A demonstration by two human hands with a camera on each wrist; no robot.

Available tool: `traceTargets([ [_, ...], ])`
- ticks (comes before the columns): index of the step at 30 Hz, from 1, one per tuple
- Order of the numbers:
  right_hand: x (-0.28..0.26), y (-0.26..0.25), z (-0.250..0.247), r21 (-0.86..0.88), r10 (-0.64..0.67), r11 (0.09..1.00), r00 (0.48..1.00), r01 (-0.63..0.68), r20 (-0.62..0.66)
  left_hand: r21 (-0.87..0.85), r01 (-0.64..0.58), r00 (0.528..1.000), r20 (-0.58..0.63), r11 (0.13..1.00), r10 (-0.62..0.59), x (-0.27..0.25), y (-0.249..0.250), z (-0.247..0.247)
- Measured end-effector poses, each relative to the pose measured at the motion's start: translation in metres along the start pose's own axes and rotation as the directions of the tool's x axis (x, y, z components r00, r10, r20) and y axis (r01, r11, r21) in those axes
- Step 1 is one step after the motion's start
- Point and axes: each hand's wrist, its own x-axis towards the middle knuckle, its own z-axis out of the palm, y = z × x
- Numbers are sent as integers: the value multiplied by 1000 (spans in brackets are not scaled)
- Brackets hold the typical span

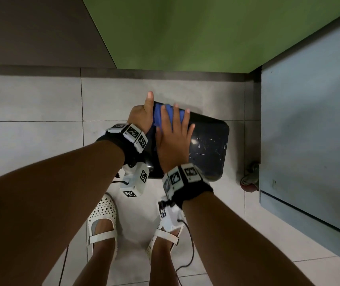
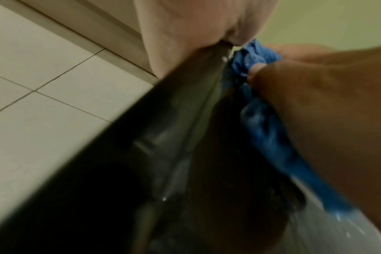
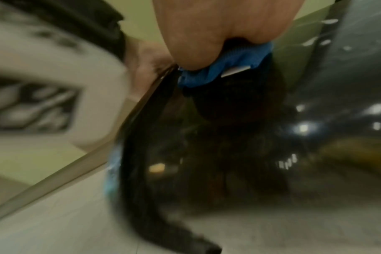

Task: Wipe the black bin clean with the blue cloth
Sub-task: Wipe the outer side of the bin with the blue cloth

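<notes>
Under my right hand (image 1: 173, 139), fingers spread flat, the blue cloth (image 1: 161, 116) presses on the black bin (image 1: 208, 145) lid; my left hand (image 1: 142, 114) grips its rim. Mid-wipe, I judge; next, sweep toward the specks beyond my palm.

We see a pale tiled floor (image 1: 31, 145) carrying the black bin (image 1: 208, 149) near its far edge, beside a caster wheel (image 1: 249, 178).
</notes>
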Motion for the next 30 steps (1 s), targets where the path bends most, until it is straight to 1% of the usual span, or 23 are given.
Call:
traceTargets([
  [2, 16, 6, -9, -3, 78, 997, 997, -78, -24, 14, 3, 1000, -15, 1000, -3, -2, 0, 0],
  [4, 24, 24, -17, -16, 180, 983, 983, -181, -37, 18, 12, 999, -34, 1000, -11, -4, 2, 0],
  [8, 16, 86, -39, -45, 377, 924, 925, -379, -46, -26, 4, 999, -51, 1000, -5, -4, 3, 1],
  [10, 4, 108, -45, 58, 468, 883, 883, -466, -27, -31, 8, 998, -66, 999, -10, -4, 3, 2],
  [12, -10, 116, -40, 213, 559, 813, 828, -542, -26, -41, 10, 997, -70, 999, -13, -4, 2, 3],
  [13, -18, 115, -35, 265, 591, 784, 806, -561, -44, -45, 11, 997, -71, 999, -14, -4, 1, 3],
  [15, -29, 109, -25, 274, 617, 773, 779, -573, -110, -33, 12, 998, -66, 999, -14, -5, -1, 3],
  [17, -36, 101, -17, 224, 604, 792, 781, -568, -157, -8, 6, 998, -67, 1000, -7, -4, -2, 2],
  [18, -39, 97, -13, 187, 579, 813, 798, -551, -169, 0, 2, 998, -65, 1000, -2, -4, -1, 2],
  [19, -41, 91, -10, 145, 538, 843, 823, -518, -182, 2, -5, 998, -64, 1000, 5, -4, 0, 2],
  [22, -45, 57, 4, 48, 364, 931, 913, -362, -183, 12, -16, 997, -70, 1000, 17, -4, 1, 3],
  [25, -37, 12, 16, 33, 205, 979, 969, -203, -138, 40, -15, 996, -91, 999, 19, -7, 2, 3],
  [27, -28, -3, 16, 23, 148, 989, 984, -147, -99, 56, -5, 995, -99, 998, 11, -7, 5, 3],
  [30, -20, 7, 5, 50, 109, 993, 994, -108, -31, 63, -5, 996, -87, 998, 10, -6, 6, 1],
])
